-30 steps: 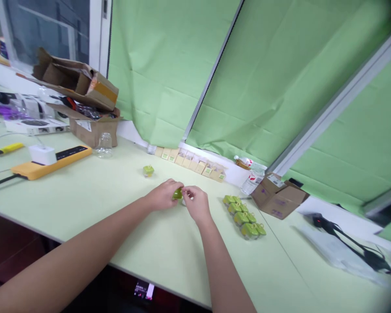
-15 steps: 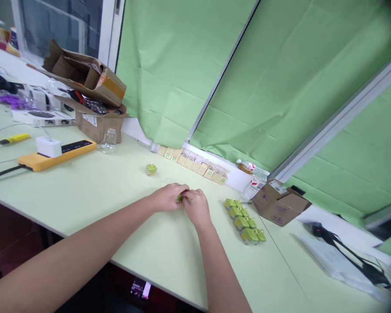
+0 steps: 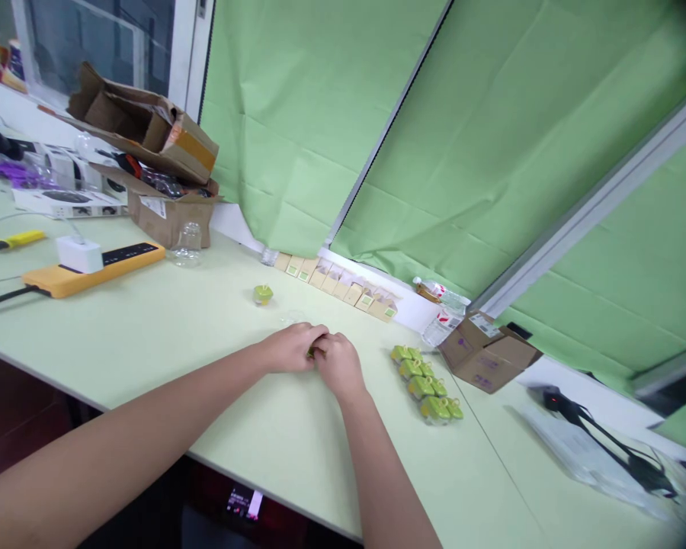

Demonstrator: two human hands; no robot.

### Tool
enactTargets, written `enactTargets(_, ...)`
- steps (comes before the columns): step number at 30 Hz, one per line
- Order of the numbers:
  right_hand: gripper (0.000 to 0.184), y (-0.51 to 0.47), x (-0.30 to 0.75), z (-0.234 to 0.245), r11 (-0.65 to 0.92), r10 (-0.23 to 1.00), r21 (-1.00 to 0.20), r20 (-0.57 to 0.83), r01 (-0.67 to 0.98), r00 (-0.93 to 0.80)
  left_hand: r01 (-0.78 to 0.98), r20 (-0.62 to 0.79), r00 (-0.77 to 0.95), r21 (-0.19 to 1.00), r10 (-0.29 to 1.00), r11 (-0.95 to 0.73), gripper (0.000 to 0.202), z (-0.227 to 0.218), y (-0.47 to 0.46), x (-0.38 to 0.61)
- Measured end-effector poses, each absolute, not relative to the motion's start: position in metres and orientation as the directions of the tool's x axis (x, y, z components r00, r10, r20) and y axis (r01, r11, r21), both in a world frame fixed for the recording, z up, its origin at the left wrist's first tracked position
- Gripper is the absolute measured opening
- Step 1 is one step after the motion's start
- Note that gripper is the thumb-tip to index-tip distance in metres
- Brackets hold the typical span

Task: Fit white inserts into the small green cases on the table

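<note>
Above the middle of the table, my left hand [image 3: 295, 348] and my right hand [image 3: 339, 366] meet, fingers closed around one small green piece [image 3: 311, 352]. Fingers cover most of it; the bit that shows matches the green of the lidded containers nearby. Just beyond my left hand lies a faint clear plastic piece [image 3: 293, 316]. Farther back and left stands a small clear container with a green lid [image 3: 262, 294] and a loop on top. To the right of my hands, several similar green-lidded containers [image 3: 426, 385] stand in paired rows.
Small tan boxes [image 3: 343, 286] line the wall. At left are a yellow power strip [image 3: 91, 271], a clear plastic jar [image 3: 188, 245] and open cardboard boxes [image 3: 168, 217]. Plastic bottles [image 3: 443, 324], a cardboard box [image 3: 485, 354] and a black cable on plastic wrap [image 3: 611, 450] lie right.
My right fingers have closed in further over my left fingertips, so less of the green piece shows. The whole view has shifted slightly; the containers have stayed in place.
</note>
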State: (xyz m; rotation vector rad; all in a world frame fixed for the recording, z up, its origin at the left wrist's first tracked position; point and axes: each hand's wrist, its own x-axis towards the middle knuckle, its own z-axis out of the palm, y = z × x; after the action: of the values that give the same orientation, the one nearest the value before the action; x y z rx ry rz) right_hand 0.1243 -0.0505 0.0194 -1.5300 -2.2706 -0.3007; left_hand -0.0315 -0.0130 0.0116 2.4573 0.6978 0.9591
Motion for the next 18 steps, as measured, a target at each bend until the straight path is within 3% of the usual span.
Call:
enactTargets(9,0.03,-0.0533,0.1314,0.0271,0.366,0.869,-0.163,0.413,0.916,-0.273,0.284,0.507,0.622,0.564,0.597,-0.775,0.037,0.0106,-0.0099,-0.0285)
enactTargets(18,0.027,-0.0548,0.1276,0.0269,0.334,0.869,-0.11,0.421,0.936,-0.26,0.281,0.497,0.632,0.567,0.594,-0.774,0.033,0.0099,-0.0101,-0.0289)
